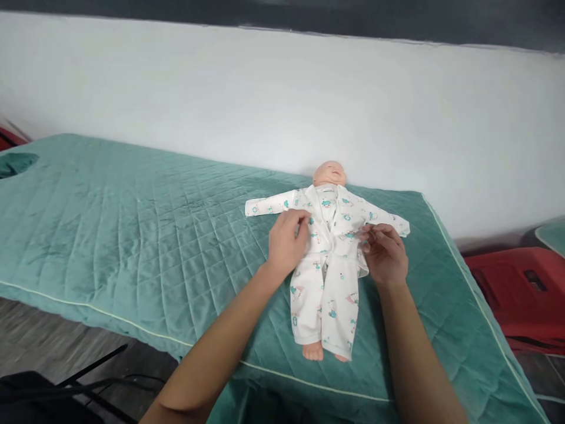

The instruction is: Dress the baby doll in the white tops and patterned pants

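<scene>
Two narrowly curled hands (286, 240) (387, 254) flank the clothed doll (326, 229) lying face-up, any grip unclear.

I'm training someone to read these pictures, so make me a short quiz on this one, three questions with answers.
1. True or false: the doll lies face down.
2. Which hand is nearer the large red object at the picture's right edge: A, left, or B, right?
3. Fill in: below the trousers, the doll's bare ____ show.

Key: 1. False, face up. 2. B, right hand. 3. Feet.
</scene>
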`<state>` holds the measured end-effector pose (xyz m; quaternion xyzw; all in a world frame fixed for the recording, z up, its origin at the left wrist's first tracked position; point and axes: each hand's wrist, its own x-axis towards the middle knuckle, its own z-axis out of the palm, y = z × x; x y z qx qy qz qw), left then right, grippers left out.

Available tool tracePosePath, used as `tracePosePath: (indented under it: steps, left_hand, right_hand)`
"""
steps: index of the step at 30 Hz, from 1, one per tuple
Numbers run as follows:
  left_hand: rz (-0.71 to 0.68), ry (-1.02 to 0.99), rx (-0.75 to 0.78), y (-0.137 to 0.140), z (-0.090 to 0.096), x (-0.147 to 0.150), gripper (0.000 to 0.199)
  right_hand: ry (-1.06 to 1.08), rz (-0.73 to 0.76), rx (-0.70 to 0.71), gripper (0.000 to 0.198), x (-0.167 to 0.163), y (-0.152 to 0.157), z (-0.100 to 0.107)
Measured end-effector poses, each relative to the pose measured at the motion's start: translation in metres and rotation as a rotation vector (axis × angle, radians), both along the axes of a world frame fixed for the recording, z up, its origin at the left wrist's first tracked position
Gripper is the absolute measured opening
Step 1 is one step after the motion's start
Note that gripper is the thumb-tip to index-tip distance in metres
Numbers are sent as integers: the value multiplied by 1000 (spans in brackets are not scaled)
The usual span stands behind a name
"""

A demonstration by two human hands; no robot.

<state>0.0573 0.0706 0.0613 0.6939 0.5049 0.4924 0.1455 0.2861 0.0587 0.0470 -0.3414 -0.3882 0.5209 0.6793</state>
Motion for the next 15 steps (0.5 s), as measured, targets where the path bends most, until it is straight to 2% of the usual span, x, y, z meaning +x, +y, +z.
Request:
tracePosePath:
  steps: [1, 3, 8, 11, 15]
  left_hand:
    - [44, 14, -23, 10, -1, -2, 18]
    - [23, 17, -75, 29, -2, -2, 22]
    - [-213, -164, -154, 62, 16, 25, 21]
    - [-247, -205, -243, 77, 27, 43, 18]
    - [-135, -346, -261, 102, 24, 47, 17]
  right_hand:
    - [1, -47, 19, 10, -1, 1, 1]
    - [-25, -129, 63, 12, -5, 6, 3]
    - [-297, -246, 100, 17, -22, 40, 16]
    - [-632, -291, -5, 17, -35, 72, 30]
    - [-1079, -302, -169, 21, -45, 97, 46]
